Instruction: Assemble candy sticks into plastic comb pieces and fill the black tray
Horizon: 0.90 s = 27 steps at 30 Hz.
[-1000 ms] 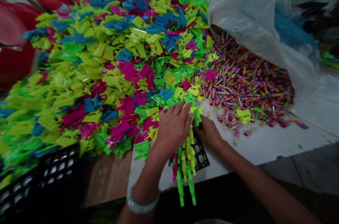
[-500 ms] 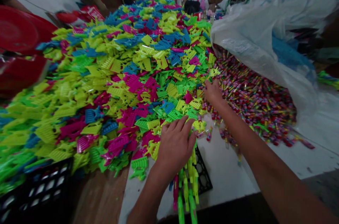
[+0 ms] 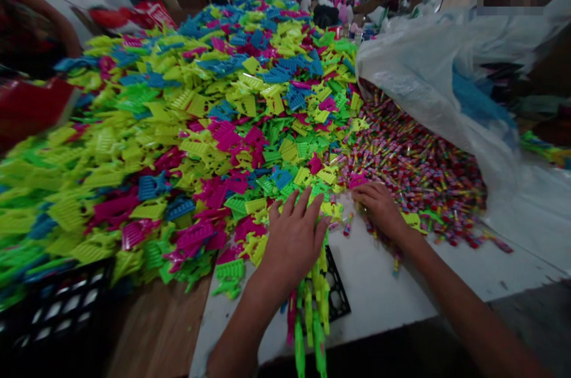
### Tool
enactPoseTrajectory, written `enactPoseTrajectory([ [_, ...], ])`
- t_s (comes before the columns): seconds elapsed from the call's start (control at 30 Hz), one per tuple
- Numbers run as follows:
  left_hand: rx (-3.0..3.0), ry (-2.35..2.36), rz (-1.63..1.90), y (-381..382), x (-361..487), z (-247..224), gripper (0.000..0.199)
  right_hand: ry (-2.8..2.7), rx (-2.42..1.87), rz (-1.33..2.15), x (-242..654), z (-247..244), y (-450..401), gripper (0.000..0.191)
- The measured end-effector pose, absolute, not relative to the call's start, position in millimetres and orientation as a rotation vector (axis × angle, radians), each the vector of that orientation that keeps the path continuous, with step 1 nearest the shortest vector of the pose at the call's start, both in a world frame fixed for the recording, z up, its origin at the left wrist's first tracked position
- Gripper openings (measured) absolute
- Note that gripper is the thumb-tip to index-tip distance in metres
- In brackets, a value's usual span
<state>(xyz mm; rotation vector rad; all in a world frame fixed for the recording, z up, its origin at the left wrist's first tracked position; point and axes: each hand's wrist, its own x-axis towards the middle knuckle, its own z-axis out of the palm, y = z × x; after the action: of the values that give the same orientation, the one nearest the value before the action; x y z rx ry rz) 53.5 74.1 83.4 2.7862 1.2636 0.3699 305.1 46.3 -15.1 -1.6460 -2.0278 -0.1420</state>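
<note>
At the far left a person's arm [image 3: 57, 18] showed beyond a red box [image 3: 35, 104], and below, a black crate [image 3: 79, 299] with openings in it stood near brown boards [image 3: 156, 324]. From there a big heap of plastic pieces [image 3: 200, 104] spread across the middle, glossy and mixed in yellow, lime green, blue and magenta, many with a flat ribbed part and a knobbly edge. One green piece [image 3: 229, 274] lay at its near edge, on the white desk [image 3: 388, 300].

The left hand [image 3: 292, 235] was open, palm down, its fingers slightly spread over the far end of a row of pieces [image 3: 310, 306]. These stood narrow edge up, side by side, green, yellow and magenta, their near ends reaching past the desk's edge; a black tray [image 3: 342, 297] with round holes showed beside and under them.

Farther right, the right hand [image 3: 379, 205] had its fingers bent at the near edge of a pile of small tubes [image 3: 423, 169], clear with red ends and pink and yellow parts. A magenta piece [image 3: 357, 180] lay just beside its fingertips; whether it gripped anything, I could not tell. Whitish plastic sheeting [image 3: 414, 68] draped behind the tubes
</note>
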Motion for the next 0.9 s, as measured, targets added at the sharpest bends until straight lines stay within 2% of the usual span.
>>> enactPoseTrajectory([
  [0.17,2.884,1.179,0.364,56.8,48.5,84.9,0.054,-1.687,-1.961,-0.268,297.5,-17.6,40.5,0.021],
  [0.23,2.905,1.133,0.347,51.2,49.0,82.9,0.055,-1.631,-2.170,-0.309,289.1,-14.0,46.6,0.027],
  [0.3,2.908,1.140,0.340,49.0,51.0,80.4,0.054,-1.627,-2.323,-0.283,282.1,-9.3,55.3,0.030],
  [0.4,2.894,1.174,0.337,49.8,54.2,78.5,0.052,-1.526,-2.419,-0.162,277.9,-0.6,64.4,0.021],
  [0.5,2.882,1.168,0.345,50.7,55.5,78.2,0.051,-1.358,-2.317,0.010,275.9,8.2,56.4,0.017],
  [0.63,2.874,1.163,0.362,50.1,55.0,77.6,0.051,-1.313,-1.994,0.612,256.5,10.5,17.6,0.028],
  [0.7,2.870,1.166,0.346,49.7,54.9,77.6,0.050,-1.286,-1.824,0.840,238.9,4.2,-2.4,0.026],
  [0.9,2.890,1.159,0.318,51.4,56.1,78.8,0.049,-1.243,-1.575,0.895,197.4,-23.9,-16.2,0.022],
])
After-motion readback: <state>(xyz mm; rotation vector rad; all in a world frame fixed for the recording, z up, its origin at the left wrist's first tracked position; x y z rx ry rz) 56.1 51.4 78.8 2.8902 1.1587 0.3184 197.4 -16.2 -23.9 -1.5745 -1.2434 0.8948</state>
